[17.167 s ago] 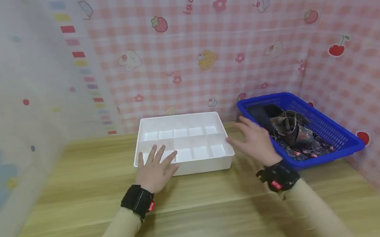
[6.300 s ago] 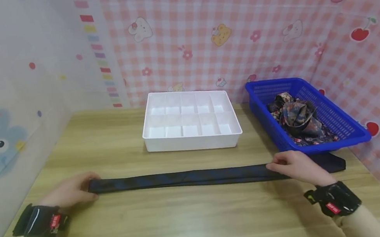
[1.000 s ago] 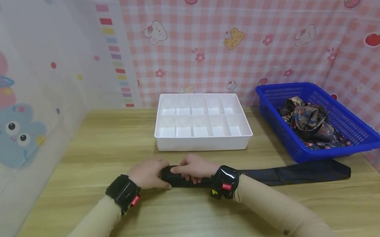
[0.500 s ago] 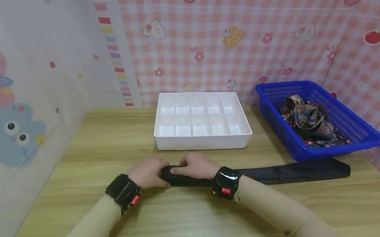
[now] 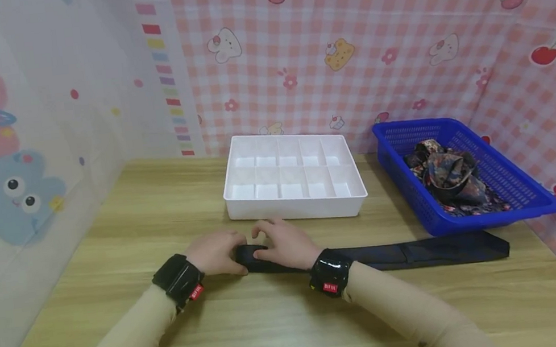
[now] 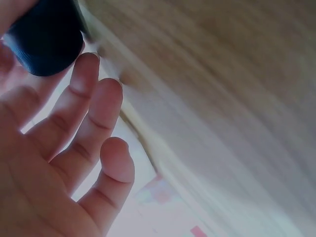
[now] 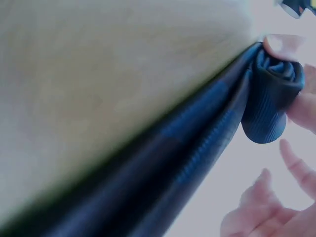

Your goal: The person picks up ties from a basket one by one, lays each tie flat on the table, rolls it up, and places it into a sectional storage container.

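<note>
A dark blue-black necktie [image 5: 451, 250] lies lengthwise on the table, its left end wound into a roll [image 7: 266, 108]. The left hand [image 5: 215, 253] holds that roll from its left side, thumb and fingers about it. In the left wrist view the dark roll [image 6: 47, 37] sits at the upper left, while the lower fingers reach out beside it. The right hand [image 5: 288, 246] hovers over the tie just right of the roll, fingers loosely bent and lifted off it. Its wrist and palm cover part of the strip.
Behind the hands stands a white box [image 5: 297, 208] with several compartments, nothing in them. A blue plastic basket [image 5: 499, 220] at the back right contains patterned dark fabric items [image 5: 450, 174]. A pink checked cloth [image 5: 288, 40] hangs along the back.
Over the longer span, the tie came out of the basket, was laid flat, then rolled from its left end. In the last half second the right fingers lifted off the roll; the left hand stayed.
</note>
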Demonstrator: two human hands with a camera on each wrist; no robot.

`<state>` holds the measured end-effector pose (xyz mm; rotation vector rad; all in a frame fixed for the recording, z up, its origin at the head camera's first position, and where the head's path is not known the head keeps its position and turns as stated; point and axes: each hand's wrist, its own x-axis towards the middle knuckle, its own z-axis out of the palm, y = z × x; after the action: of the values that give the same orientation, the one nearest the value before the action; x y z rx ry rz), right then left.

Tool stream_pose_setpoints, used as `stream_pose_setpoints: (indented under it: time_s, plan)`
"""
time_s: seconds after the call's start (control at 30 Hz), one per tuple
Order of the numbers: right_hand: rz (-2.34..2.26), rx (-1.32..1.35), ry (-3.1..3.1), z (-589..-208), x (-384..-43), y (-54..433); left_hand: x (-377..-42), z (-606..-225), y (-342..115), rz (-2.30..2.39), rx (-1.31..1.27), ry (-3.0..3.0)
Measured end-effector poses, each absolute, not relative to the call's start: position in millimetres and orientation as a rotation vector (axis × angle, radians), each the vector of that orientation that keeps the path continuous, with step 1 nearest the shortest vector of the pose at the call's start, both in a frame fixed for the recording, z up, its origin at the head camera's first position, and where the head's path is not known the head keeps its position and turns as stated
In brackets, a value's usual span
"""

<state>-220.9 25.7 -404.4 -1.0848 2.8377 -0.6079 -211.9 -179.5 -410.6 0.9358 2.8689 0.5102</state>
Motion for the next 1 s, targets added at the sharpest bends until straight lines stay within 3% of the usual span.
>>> stream_pose_setpoints:
  time_s: [0.2,0.47,0.63,0.8,1.0]
  plan:
    - [-0.45,-1.445,2.863,-406.4,-214.2,18.8,-208.4,-407.6,-180.4,0.486,0.918,2.875]
    - [-0.499,-1.428,2.774,-406.6,-213.0,19.4,-207.0,-394.3,-189.0,0.547,0.843,2.805]
    - [-0.806,-1.158,2.573,-405.8,-212.0,22.8,-206.2,-383.3,-192.3,0.543,0.809,2.854]
    - [-1.193,-0.766,2.363,-406.1,-214.5,27.5,-204.7,-376.5,-183.2,0.554,0.963,2.891]
    - [-1.269,-0.564,2.316,-404.4,-219.1,38.6,-202.2,-375.7,-173.1,0.676,1.108,2.808]
